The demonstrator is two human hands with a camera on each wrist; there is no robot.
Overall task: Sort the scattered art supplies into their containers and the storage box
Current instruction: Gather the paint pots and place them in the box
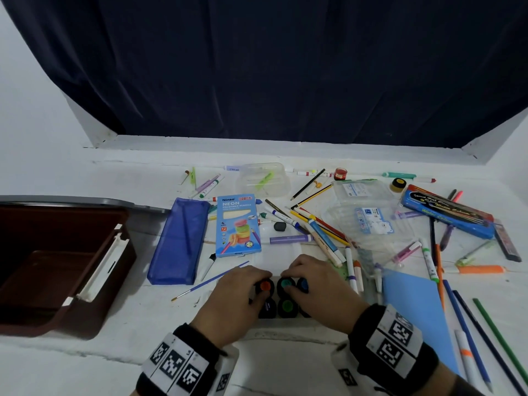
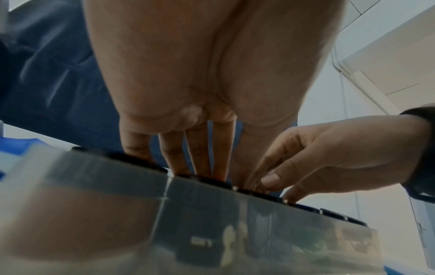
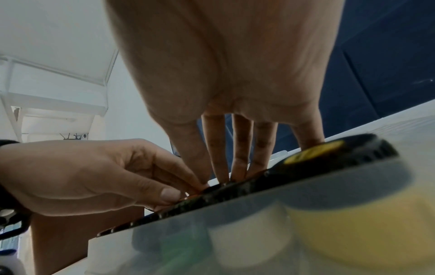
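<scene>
A set of small paint pots with black lids sits in a clear plastic tray (image 2: 212,232) at the table's near middle. My left hand (image 1: 258,287) curls over the orange-topped pot (image 1: 265,286), its thumb and fingers pinching that lid (image 3: 188,191). My right hand (image 1: 291,281) pinches the teal-topped pot (image 1: 286,283) beside it, with a blue-topped pot (image 1: 304,284) under its fingers. A dark blue pot (image 1: 268,305) and a green pot (image 1: 286,305) show in the nearer row. In the right wrist view a yellow-topped pot (image 3: 329,152) stands close to the camera.
A brown storage box (image 1: 57,267) stands open at the left. A blue pouch (image 1: 180,241), a neon pencil box (image 1: 238,224), a paintbrush (image 1: 211,278) and clear containers (image 1: 263,178) lie beyond my hands. Markers, pencils, a blue watercolour box (image 1: 448,210) and blue paper (image 1: 414,304) crowd the right.
</scene>
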